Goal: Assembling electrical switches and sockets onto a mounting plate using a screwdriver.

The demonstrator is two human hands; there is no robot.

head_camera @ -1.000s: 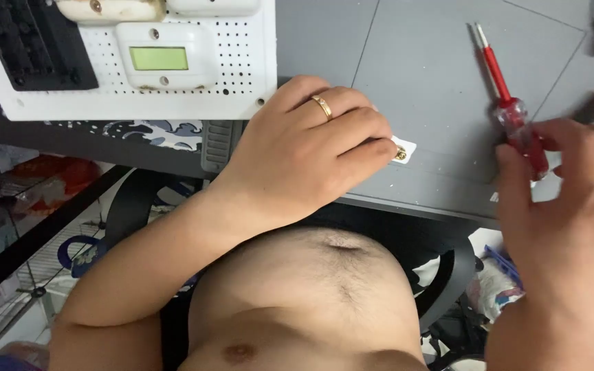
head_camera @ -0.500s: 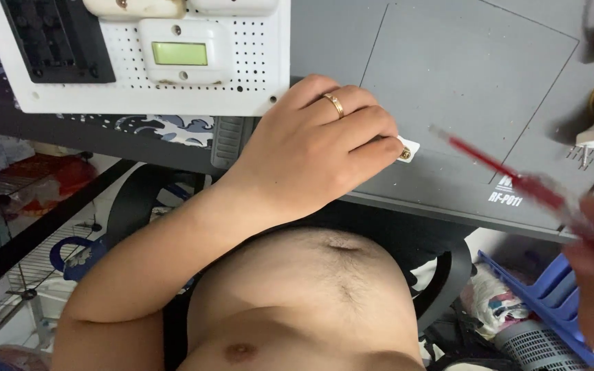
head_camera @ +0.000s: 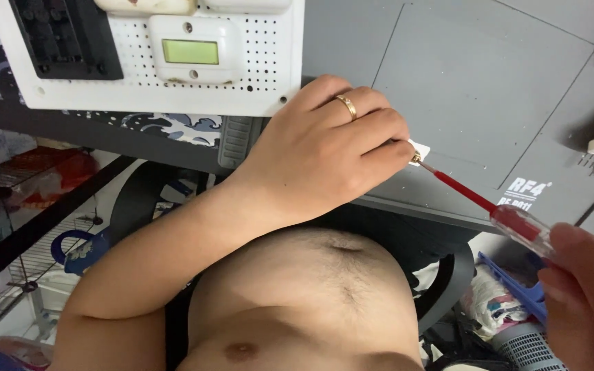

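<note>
My right hand [head_camera: 586, 288], nearest me at the lower right, is closed around the clear handle of a red screwdriver [head_camera: 489, 206]. Its tip touches a small white part [head_camera: 419, 151] on the grey mat [head_camera: 489, 89]. My left hand [head_camera: 324, 151] covers and pins that part. Beyond sits a white pegboard [head_camera: 256, 75].

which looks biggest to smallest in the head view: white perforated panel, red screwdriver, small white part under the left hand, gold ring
1. white perforated panel, cut off by the frame
2. red screwdriver
3. small white part, mostly hidden by the left hand, and gold ring: look alike, unsure
</note>
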